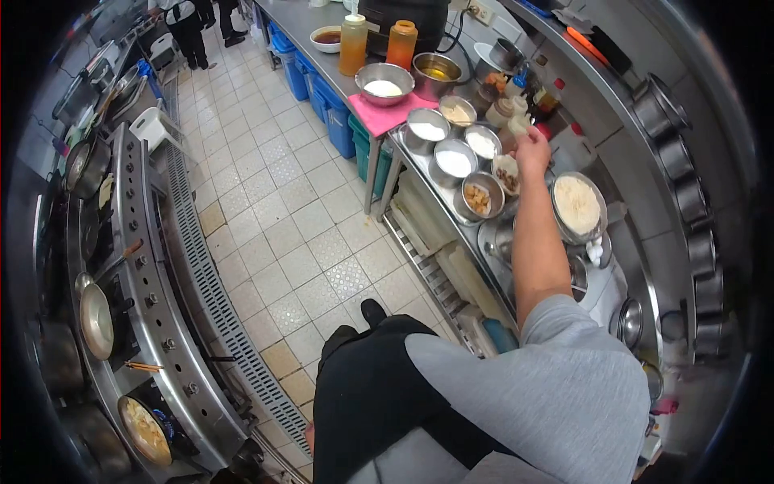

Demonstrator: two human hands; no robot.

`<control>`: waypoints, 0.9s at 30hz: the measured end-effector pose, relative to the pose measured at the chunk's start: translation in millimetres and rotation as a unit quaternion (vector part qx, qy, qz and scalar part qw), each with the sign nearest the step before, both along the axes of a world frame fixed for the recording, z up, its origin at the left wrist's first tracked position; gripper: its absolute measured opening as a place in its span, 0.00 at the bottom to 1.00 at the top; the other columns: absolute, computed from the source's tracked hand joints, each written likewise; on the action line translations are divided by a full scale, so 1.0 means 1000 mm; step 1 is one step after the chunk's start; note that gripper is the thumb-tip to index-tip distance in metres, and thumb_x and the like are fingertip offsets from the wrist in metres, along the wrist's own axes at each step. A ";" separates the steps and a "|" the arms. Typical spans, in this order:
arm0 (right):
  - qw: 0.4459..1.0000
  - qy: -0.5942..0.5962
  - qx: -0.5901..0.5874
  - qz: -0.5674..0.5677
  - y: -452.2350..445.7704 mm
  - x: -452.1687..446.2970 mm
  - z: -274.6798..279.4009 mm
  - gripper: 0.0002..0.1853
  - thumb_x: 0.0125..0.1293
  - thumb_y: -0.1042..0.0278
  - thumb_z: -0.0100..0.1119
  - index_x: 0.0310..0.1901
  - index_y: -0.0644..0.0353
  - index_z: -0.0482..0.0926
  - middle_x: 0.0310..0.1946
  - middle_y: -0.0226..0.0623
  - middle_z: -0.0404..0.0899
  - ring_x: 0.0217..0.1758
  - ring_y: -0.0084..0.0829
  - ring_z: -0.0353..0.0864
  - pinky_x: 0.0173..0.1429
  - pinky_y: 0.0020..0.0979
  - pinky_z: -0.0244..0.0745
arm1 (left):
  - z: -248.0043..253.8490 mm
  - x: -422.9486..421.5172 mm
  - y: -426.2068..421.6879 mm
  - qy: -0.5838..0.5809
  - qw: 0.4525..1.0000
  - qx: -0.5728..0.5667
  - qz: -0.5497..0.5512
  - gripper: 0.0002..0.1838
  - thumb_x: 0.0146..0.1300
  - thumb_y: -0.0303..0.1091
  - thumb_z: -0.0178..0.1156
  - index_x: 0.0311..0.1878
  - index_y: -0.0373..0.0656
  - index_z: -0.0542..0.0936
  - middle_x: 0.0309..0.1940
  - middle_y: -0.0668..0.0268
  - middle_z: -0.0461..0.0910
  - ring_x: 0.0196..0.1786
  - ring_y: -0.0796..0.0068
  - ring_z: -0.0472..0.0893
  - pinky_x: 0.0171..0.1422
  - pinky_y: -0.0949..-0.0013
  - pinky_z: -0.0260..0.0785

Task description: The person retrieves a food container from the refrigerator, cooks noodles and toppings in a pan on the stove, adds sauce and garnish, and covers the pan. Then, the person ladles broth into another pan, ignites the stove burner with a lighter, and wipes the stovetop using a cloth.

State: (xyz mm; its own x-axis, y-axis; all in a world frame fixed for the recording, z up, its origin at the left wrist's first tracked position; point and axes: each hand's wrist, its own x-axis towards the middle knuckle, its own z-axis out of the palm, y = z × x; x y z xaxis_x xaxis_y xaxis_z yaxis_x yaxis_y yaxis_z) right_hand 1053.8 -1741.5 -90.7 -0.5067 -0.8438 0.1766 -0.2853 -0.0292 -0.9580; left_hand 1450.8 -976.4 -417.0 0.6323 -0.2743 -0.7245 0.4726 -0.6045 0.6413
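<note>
My right hand [532, 152] reaches out over the steel counter with its fingers bent and closed. A small pale thing [518, 124] shows at the fingertips, too small to name, next to several sauce bottles [501, 110]. Below the wrist stands a bowl of brown pieces [506, 174]. Nearby are a bowl of golden chunks [477, 199], metal bowls of white powder [455, 160] and a large bowl of pale crumbs [579, 205]. Only a sliver of my left hand [310, 436] shows beside my thigh; its fingers are hidden.
Left, a stove [153, 298] carries a pan of food [145, 431] over a blue flame and another pan [97, 321]. A floor drain [214, 282] runs alongside. Blue bins [326, 113] stand under the far counter. People [189, 32] stand at the aisle's end. Pots hang at right.
</note>
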 end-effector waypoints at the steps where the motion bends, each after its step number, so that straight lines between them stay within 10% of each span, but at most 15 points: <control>1: 1.000 0.000 0.000 -0.009 -0.012 -0.007 0.000 0.22 0.59 0.67 0.62 0.55 0.66 0.75 0.38 0.39 0.82 0.31 0.29 0.82 0.30 0.30 0.79 | 0.007 -0.001 -0.007 -0.008 1.000 0.001 -0.010 0.07 0.68 0.34 0.53 0.41 0.41 0.74 0.24 0.67 0.73 0.31 0.71 0.78 0.33 0.65 0.72; 6: 0.982 0.183 -0.044 0.007 -0.069 -0.017 -0.003 0.26 0.58 0.65 0.65 0.57 0.65 0.74 0.40 0.42 0.82 0.42 0.34 0.83 0.36 0.32 0.80 | 0.042 0.018 -0.024 0.040 0.996 -0.045 0.061 0.07 0.68 0.35 0.53 0.42 0.41 0.75 0.26 0.67 0.74 0.30 0.70 0.78 0.35 0.63 0.72; 8: 0.991 0.134 0.024 0.005 -0.087 -0.006 0.007 0.27 0.57 0.64 0.66 0.57 0.65 0.74 0.41 0.42 0.82 0.36 0.34 0.84 0.34 0.32 0.79 | 0.064 0.020 -0.029 0.121 0.970 -0.109 0.180 0.08 0.69 0.35 0.53 0.44 0.42 0.75 0.27 0.67 0.75 0.30 0.70 0.77 0.36 0.62 0.73; 10: 0.987 0.116 0.101 0.037 -0.105 -0.001 0.016 0.17 0.58 0.70 0.60 0.49 0.67 0.75 0.25 0.32 0.79 0.19 0.27 0.77 0.24 0.29 0.74 | 0.138 0.008 -0.077 0.032 0.993 0.084 0.074 0.07 0.69 0.36 0.53 0.44 0.44 0.75 0.32 0.66 0.76 0.29 0.70 0.77 0.32 0.63 0.72; 11: 0.947 0.234 0.191 0.113 -0.117 -0.005 0.026 0.12 0.59 0.65 0.61 0.39 0.65 0.78 0.24 0.33 0.80 0.19 0.29 0.78 0.25 0.32 0.74 | 0.098 0.015 -0.042 -0.012 0.998 0.058 0.021 0.08 0.68 0.37 0.54 0.46 0.46 0.74 0.35 0.66 0.76 0.27 0.69 0.77 0.27 0.66 0.70; 16: 0.908 0.264 0.306 0.109 -0.180 -0.016 -0.007 0.22 0.55 0.50 0.70 0.43 0.61 0.85 0.39 0.38 0.83 0.36 0.30 0.84 0.35 0.33 0.80 | 0.110 -0.020 -0.067 0.068 0.979 0.108 0.158 0.16 0.65 0.38 0.56 0.53 0.44 0.74 0.39 0.62 0.81 0.29 0.69 0.80 0.30 0.65 0.71; 17: 0.873 0.367 0.308 0.094 -0.176 -0.011 0.002 0.24 0.61 0.45 0.62 0.47 0.58 0.82 0.37 0.41 0.82 0.36 0.33 0.83 0.32 0.38 0.81 | 0.113 -0.026 -0.072 0.073 0.980 0.119 0.142 0.18 0.64 0.40 0.58 0.55 0.44 0.74 0.39 0.63 0.81 0.29 0.70 0.80 0.30 0.65 0.71; 19: 0.471 0.822 0.166 0.274 -0.275 -0.087 -0.072 0.20 0.64 0.55 0.53 0.58 0.44 0.77 0.51 0.44 0.81 0.54 0.40 0.81 0.54 0.43 0.75 | 0.107 -0.042 -0.075 0.066 0.980 0.122 0.145 0.20 0.62 0.40 0.60 0.55 0.44 0.74 0.39 0.63 0.81 0.28 0.70 0.80 0.27 0.66 0.70; 21: 0.410 0.870 0.106 0.253 -0.291 -0.103 -0.090 0.18 0.64 0.61 0.49 0.54 0.47 0.79 0.45 0.35 0.83 0.43 0.38 0.85 0.45 0.40 0.78 | 0.107 -0.053 -0.083 0.066 0.977 0.134 0.152 0.20 0.60 0.39 0.61 0.54 0.43 0.76 0.37 0.63 0.82 0.27 0.71 0.80 0.24 0.68 0.69; 24: 0.709 0.604 0.277 0.235 -0.196 -0.031 -0.014 0.20 0.66 0.58 0.48 0.56 0.52 0.77 0.53 0.42 0.79 0.57 0.45 0.78 0.61 0.42 0.72 | 0.106 -0.062 -0.085 0.066 0.978 0.141 0.139 0.20 0.60 0.39 0.62 0.52 0.40 0.77 0.35 0.62 0.82 0.25 0.71 0.80 0.23 0.68 0.69; 27: 0.828 0.528 0.183 0.045 -0.181 -0.031 0.000 0.26 0.57 0.46 0.59 0.47 0.61 0.82 0.51 0.51 0.80 0.55 0.49 0.78 0.60 0.44 0.71 | 0.092 -0.065 -0.077 0.057 0.976 0.155 0.143 0.20 0.60 0.40 0.63 0.52 0.38 0.77 0.34 0.62 0.81 0.26 0.71 0.81 0.24 0.67 0.70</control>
State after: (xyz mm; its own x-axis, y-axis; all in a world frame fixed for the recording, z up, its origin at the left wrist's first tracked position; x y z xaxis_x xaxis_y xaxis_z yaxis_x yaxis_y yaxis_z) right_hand 1022.3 -1922.9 -90.4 -0.1657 -0.9646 0.2050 -0.9819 0.1421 -0.1251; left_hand 1385.4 -1053.0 -324.7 0.5616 0.1452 -0.8146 0.7081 -0.5936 0.3824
